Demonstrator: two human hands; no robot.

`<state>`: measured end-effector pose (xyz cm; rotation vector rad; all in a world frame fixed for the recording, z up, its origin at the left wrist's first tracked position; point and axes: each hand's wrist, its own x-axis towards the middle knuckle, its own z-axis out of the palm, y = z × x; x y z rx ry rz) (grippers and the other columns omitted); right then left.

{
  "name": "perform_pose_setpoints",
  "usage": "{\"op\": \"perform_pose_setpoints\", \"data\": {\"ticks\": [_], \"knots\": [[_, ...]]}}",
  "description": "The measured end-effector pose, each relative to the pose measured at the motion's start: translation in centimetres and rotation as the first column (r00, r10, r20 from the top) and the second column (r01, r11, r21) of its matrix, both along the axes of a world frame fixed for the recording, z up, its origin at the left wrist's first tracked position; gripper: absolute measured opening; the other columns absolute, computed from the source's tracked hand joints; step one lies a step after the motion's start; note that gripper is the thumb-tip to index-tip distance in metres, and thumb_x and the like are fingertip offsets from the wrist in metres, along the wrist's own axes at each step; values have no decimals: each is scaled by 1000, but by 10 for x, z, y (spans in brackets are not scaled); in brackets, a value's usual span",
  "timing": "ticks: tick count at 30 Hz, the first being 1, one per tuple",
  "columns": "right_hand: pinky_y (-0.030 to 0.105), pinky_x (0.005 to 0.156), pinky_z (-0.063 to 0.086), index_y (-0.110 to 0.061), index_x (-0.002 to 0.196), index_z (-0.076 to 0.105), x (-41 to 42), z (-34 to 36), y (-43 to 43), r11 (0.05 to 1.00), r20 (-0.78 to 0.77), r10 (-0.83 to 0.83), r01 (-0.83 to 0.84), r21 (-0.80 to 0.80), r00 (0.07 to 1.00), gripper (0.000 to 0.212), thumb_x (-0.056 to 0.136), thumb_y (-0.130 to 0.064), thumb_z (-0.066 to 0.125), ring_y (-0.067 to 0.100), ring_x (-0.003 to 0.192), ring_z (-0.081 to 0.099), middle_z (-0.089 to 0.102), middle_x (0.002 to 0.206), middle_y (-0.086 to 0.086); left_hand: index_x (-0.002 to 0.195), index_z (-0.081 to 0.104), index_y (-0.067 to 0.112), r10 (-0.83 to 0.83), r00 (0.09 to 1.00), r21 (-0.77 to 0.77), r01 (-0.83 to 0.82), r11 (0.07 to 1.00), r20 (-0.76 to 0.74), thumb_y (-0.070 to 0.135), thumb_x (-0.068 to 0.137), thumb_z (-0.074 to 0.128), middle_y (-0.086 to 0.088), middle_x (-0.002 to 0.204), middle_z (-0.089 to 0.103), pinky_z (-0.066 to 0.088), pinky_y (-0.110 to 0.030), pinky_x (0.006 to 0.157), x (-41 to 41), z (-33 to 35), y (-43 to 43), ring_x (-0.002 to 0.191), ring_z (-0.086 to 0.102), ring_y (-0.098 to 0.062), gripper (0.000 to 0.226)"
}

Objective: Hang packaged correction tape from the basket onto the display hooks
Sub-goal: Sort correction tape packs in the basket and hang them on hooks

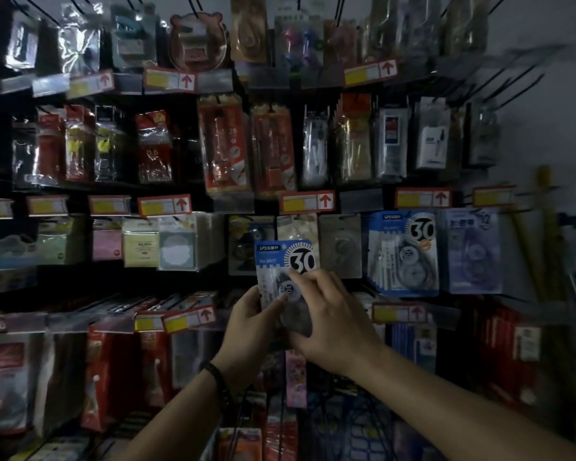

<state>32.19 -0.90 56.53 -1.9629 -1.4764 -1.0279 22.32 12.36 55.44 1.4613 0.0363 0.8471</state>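
Left hand (246, 322) and right hand (330, 314) both grip one correction tape pack (281, 261) by its lower half, holding it upright with the top edge free, probably to meet a hook.
Behind the pack, a dim shop rack (193, 281) crowded with hanging stationery fills the view. Matching blue packs (403, 254) hang to the right of the pack, likely its destination. A red-and-yellow price tag (308, 201) sits above it. Below the pack, dark wirework may be the basket, but it is too murky to tell.
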Motion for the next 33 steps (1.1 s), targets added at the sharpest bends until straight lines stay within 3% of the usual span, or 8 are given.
{"op": "perform_pose_setpoints", "data": {"ticks": [5,8,11,13,16,19,26,33], "knots": [[36,100,53,-32,164,18,22,-7,-37,998,-78,-58,60,29,995,93,89,-54,68,16,137,38,34,145,-9,131,68,14,-37,999,78,40,996,-38,5,102,64,-11,117,80,61,-54,95,23,2,-36,109,77,-31,30],[36,99,54,-33,164,21,45,-3,-64,982,-134,-138,154,111,981,87,92,-51,66,17,141,37,32,150,-10,132,64,22,51,990,254,-17,967,-128,16,100,73,0,109,80,65,-55,88,39,6,-49,98,78,-28,34],[34,96,55,-35,163,21,73,1,-90,959,-209,-187,225,172,960,85,93,-46,68,18,139,42,32,152,-9,134,59,25,278,948,658,-109,745,-158,28,98,74,11,118,75,57,-11,77,44,10,-58,99,73,-9,40],[34,97,55,-36,163,20,90,1,-104,946,-213,-229,268,180,950,86,93,-44,68,19,140,40,31,152,-7,135,59,25,382,919,822,-142,551,-97,30,99,71,10,122,72,48,-3,73,45,15,-61,105,70,-7,39],[37,94,58,-35,164,19,110,4,-115,934,-173,-294,321,158,940,86,94,-41,68,23,144,38,27,155,-5,133,61,27,435,899,907,-145,396,-46,34,99,68,8,127,69,56,-24,89,50,22,-60,114,67,-14,36],[40,96,57,-34,164,16,123,12,-115,917,-172,-347,372,144,922,86,95,-41,66,25,145,36,25,157,-1,134,60,30,470,882,934,-130,333,-45,36,97,67,8,128,67,57,-34,91,56,26,-61,112,65,-16,38],[44,101,55,-32,164,12,139,30,-113,887,-150,-425,444,127,893,86,98,-36,65,32,145,32,19,163,8,130,61,34,467,883,949,-103,297,-50,40,98,65,11,129,66,57,-34,94,70,23,-61,116,65,-14,33],[45,97,55,-33,163,20,141,37,-111,881,-89,-468,472,34,879,85,93,-39,67,30,140,35,30,155,5,131,61,34,464,884,952,-82,294,-67,43,99,64,10,130,66,58,-36,94,78,18,-56,117,64,-16,33]]}}
